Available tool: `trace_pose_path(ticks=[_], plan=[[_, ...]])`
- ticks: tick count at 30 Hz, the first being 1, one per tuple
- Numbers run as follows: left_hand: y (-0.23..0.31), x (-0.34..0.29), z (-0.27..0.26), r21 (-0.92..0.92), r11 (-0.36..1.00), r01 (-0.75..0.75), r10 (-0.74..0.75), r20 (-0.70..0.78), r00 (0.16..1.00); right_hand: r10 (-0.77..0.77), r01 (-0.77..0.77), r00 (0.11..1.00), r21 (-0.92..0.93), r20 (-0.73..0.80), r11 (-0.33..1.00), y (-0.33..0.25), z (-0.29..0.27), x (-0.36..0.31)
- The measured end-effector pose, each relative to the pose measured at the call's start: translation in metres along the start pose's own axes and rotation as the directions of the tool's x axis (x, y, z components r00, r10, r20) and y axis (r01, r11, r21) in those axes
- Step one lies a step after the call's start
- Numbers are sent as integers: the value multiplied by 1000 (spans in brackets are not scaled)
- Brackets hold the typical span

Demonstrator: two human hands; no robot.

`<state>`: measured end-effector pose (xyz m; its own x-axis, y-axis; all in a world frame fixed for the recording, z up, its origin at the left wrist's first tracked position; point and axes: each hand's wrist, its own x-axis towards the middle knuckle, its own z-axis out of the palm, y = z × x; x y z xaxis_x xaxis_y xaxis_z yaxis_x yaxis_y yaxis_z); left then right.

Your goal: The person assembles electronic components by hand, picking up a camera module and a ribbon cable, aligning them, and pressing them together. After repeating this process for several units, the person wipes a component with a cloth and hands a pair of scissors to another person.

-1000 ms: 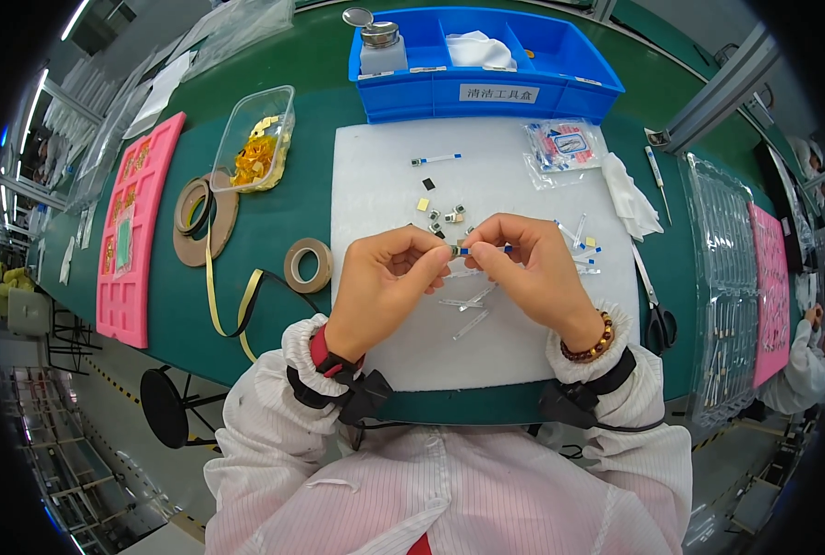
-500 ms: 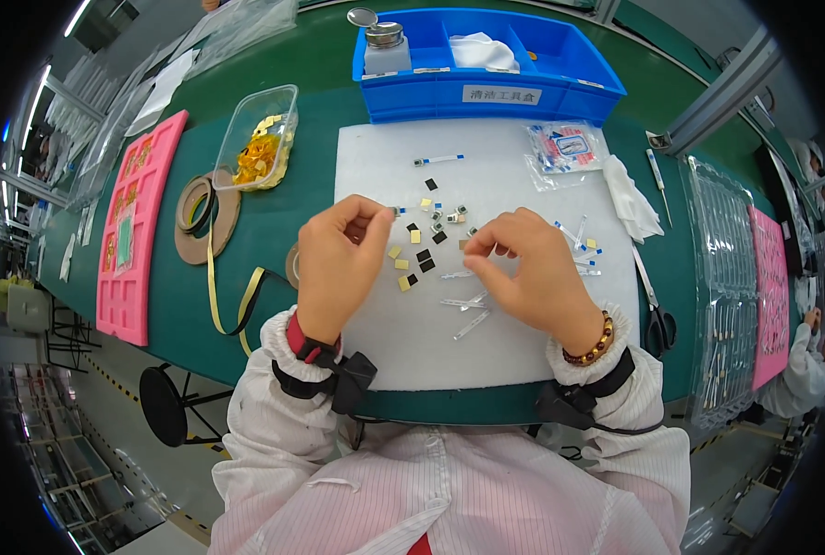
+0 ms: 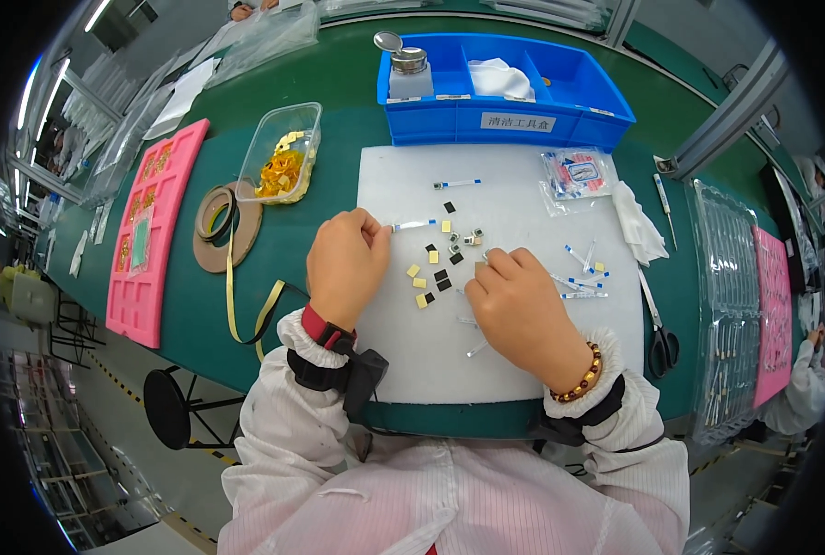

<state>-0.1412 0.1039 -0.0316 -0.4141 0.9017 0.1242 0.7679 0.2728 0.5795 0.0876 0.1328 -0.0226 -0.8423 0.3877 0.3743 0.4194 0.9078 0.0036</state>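
Observation:
My left hand (image 3: pixel 346 264) is closed in a pinch at the left side of a white foam mat, gripping the end of a thin white flex cable (image 3: pixel 414 225) with blue ends. The cable points right, over the mat. Farther right, my right hand (image 3: pixel 522 310) has its fingers pressed together beside a small tan piece (image 3: pixel 480 266); what sits between its fingertips is mostly hidden. Between the hands lie small yellow squares (image 3: pixel 433 257), black squares (image 3: pixel 443 285) and little camera-like modules (image 3: pixel 473 238). Another flex cable (image 3: pixel 457 183) rests farther back.
A blue divided bin (image 3: pixel 514 125) stands behind the foam mat (image 3: pixel 412 375). On the left are a clear tub (image 3: pixel 288 190), tape rolls (image 3: pixel 246 236) and a pink tray (image 3: pixel 149 305). Scissors (image 3: pixel 660 347), a white cloth (image 3: pixel 639 227) and clear trays (image 3: pixel 722 305) lie right.
The view has shifted, so the table sits lower in it. The cable at my left fingertips now shows at length. My right hand has turned down, its fingers closing near the tan piece.

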Motion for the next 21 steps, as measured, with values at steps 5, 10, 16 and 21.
trace_pose_path(ticks=[5, 10, 16, 21], plan=[[-4, 1, 6, -55, 981, -184, 172, -176, 969, 18, -18, 1000, 16, -7, 1000, 2, 2, -1], [5, -1, 6, -162, 949, -270, 230, -227, 946, 43, -42, 999, 55, -27, 998, 7, 6, -3], [19, -7, 2, -291, 918, -271, 210, -222, 952, 147, -102, 983, 339, -111, 935, 22, 4, -5], [28, -14, 8, -209, 886, -413, 426, 18, 904, 452, -316, 891, 675, -30, 667, 31, -21, -6]])
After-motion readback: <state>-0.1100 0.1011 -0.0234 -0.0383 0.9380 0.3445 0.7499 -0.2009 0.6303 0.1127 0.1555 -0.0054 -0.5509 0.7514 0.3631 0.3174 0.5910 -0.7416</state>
